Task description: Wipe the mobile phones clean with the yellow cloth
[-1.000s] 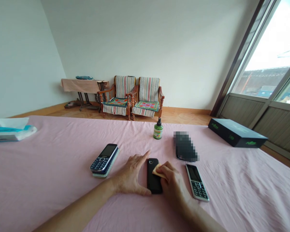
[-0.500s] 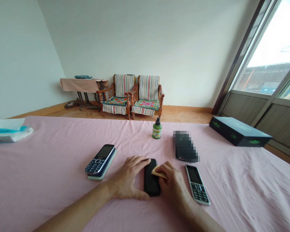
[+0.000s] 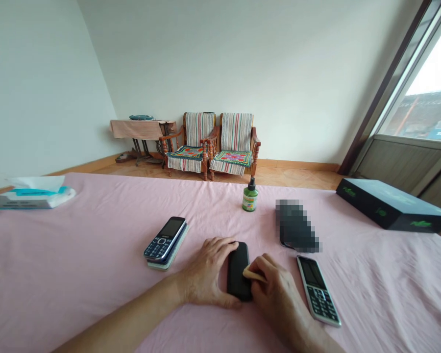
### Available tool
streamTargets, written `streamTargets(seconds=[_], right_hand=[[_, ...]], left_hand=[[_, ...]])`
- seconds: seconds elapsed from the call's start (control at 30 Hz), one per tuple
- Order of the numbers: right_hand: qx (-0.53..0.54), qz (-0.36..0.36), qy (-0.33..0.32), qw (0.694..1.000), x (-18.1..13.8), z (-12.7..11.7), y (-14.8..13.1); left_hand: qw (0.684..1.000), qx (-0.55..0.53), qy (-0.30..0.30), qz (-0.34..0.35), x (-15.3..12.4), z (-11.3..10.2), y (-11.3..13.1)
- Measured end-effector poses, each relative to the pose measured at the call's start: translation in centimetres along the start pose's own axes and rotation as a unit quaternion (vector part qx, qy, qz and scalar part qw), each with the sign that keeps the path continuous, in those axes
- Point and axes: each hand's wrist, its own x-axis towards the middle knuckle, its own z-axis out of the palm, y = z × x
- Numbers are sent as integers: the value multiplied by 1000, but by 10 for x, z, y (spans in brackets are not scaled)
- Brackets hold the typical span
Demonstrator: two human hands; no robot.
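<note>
A black phone (image 3: 238, 269) lies flat on the pink sheet in front of me. My left hand (image 3: 209, 274) grips it, fingers at its top end and thumb at the bottom. Between the fingers of my right hand (image 3: 275, 284) is a thin tan wiping piece (image 3: 253, 275), pressed on the phone's right part; whether it is cloth or sponge I cannot tell. To the right lies a silver keypad phone (image 3: 319, 289). On the left, a dark blue keypad phone (image 3: 166, 239) rests on top of other flat devices.
A green spray bottle (image 3: 250, 197) stands beyond my hands, near a dark blurred-out object (image 3: 297, 225). A black box (image 3: 393, 203) sits at the right edge, and a tissue pack (image 3: 36, 195) at far left. Two wooden chairs (image 3: 232, 142) stand by the wall.
The view has turned slightly left, so everything sits further right. My left hand keeps its hold on the black phone, and the tan piece stays against the phone in my right fingers.
</note>
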Motion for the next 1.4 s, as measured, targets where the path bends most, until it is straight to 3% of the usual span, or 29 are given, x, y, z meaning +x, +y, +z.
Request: streamTargets(seconds=[0.2,0.43,0.67,0.97,1.1,1.23,1.4], right_hand=[[62,32,-13,997,-1,-2,-1],[80,78,23,994,-1,3,7],[182,128,38,974,-1,2,1],[270,72,45,959,-1,-2,-9],[256,48,34,965,1,-2,-8],[186,45,73,979,5,-4,4],[92,23,132,987,12,-13,14]], left_hand=[[998,-56,26,14,0,-1,5],[989,-141,35,-4,-1,-5,1],[993,-114,24,25,-5,-7,2],[989,-106,33,96,-4,-2,12],[992,-79,75,67,-4,-2,16],[989,-40,137,48,-6,1,13],[989,-33,126,69,-7,5,13]])
